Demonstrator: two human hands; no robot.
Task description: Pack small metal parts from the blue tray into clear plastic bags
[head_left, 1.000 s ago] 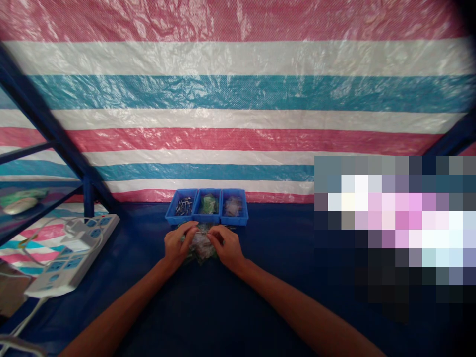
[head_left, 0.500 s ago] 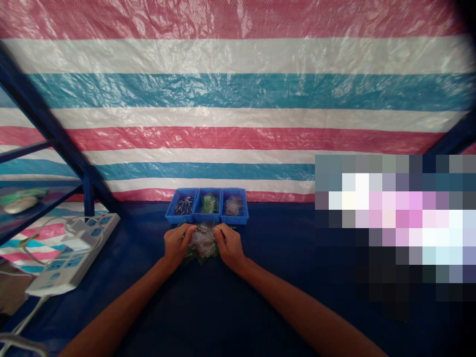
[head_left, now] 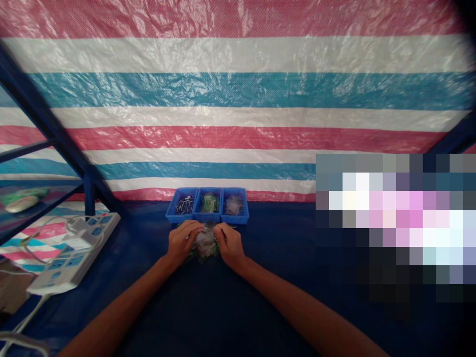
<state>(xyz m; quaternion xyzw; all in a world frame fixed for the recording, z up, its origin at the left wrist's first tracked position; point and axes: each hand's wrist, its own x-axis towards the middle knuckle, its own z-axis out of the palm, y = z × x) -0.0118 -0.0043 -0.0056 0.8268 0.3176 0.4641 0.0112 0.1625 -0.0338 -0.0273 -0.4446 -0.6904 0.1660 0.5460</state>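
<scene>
My left hand is closed, its fingertips pinched at the upper left of a small heap of crinkled clear plastic bags with some green showing. My right hand is closed too, thumb against index finger, at the heap's upper right. The fingertips of both hands are close together; whatever they pinch is too small and too covered to make out. Just beyond the hands are three joined blue bins: the left bin with small metal pins or screws, the middle bin with green-tinted plastic packets, the right bin with clear packets.
A white power strip with plugs and cables lies at the left. Dark blue metal frame bars slope up on that side. Behind the dark blue table hangs a striped plastic sheet. A pixelated patch hides the right side.
My left hand has moved slightly right and up, and its fingers now reach further over the plastic, nearer the right hand. My right hand has hardly moved.
</scene>
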